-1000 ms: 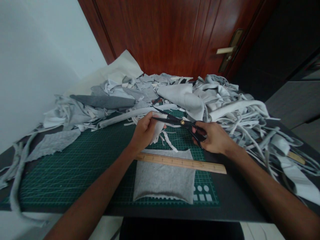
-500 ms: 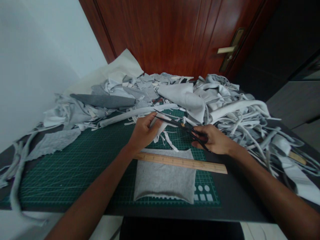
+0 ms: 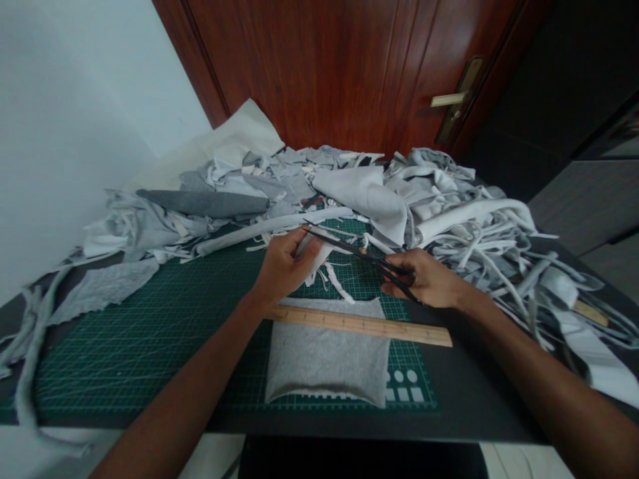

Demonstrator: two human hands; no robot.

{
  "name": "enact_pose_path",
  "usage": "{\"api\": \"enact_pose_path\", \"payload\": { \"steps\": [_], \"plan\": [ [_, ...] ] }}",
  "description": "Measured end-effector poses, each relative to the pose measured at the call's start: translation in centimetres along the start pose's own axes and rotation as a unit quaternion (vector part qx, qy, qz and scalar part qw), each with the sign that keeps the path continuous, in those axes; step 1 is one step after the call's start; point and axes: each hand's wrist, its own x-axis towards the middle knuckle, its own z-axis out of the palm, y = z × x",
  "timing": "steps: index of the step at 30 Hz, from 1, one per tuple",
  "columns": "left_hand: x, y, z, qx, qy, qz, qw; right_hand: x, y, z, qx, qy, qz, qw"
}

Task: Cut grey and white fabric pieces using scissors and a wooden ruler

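Note:
My left hand (image 3: 285, 267) pinches a strip of pale grey fabric (image 3: 313, 257) above the green cutting mat. My right hand (image 3: 424, 279) grips black-handled scissors (image 3: 362, 253), whose narrow, almost closed blades reach across to the strip. The blades' tips lie just beyond my left fingers. Below my hands, a wooden ruler (image 3: 358, 326) lies slantwise across the top of a flat grey fabric pad (image 3: 327, 354). Loose white snippets (image 3: 337, 282) lie on the mat under the strip.
A large heap of grey and white fabric scraps (image 3: 369, 196) spreads across the back and right of the black table (image 3: 474, 392). A textured grey piece (image 3: 104, 286) lies at the mat's left. A white wall stands left, and a wooden door (image 3: 339, 73) stands behind.
The scissor blades have drawn closer together since a second ago. My right hand has shifted slightly, and my left hand has turned the strip a little.

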Motion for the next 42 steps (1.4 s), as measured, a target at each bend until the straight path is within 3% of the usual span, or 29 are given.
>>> {"api": "enact_pose_path", "payload": {
  "steps": [42],
  "plan": [
    [0.20,0.22,-0.15,0.007,0.002,-0.010,1.000,-0.10,-0.14,0.45,0.021,0.031,0.014,0.999]
  ]
}}
